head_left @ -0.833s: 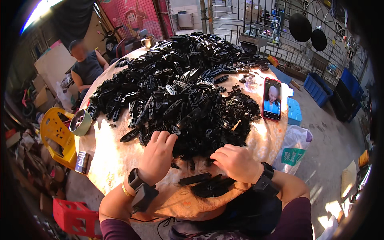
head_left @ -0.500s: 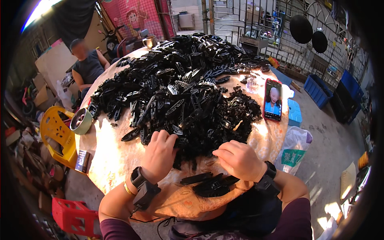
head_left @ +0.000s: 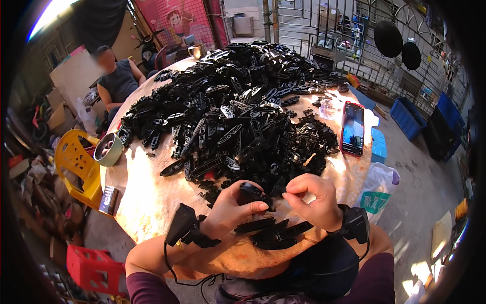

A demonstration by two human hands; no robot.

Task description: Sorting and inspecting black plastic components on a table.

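Head view: the left hand (head_left: 232,206) holds an elongated black part (head_left: 257,195), its grip closed with the thumb along the near side and the fingers curled around the far side. The part's long axis slants from upper left to lower right, so one end points away from the person and leftward, while the other points toward the right hand (head_left: 316,201). That hand is just beside this lower end, thumb and forefinger brought near each other; whether its grip has a small piece in it, I cannot tell.

The held part sits between a large heap of black parts (head_left: 223,109) and a few loose black parts (head_left: 276,236) by the near edge of the tabletop (head_left: 144,202). Those loose ones lie mostly left to right, their right ends angled slightly away. Right of the heap, a phone (head_left: 353,129) shows its lit screen.
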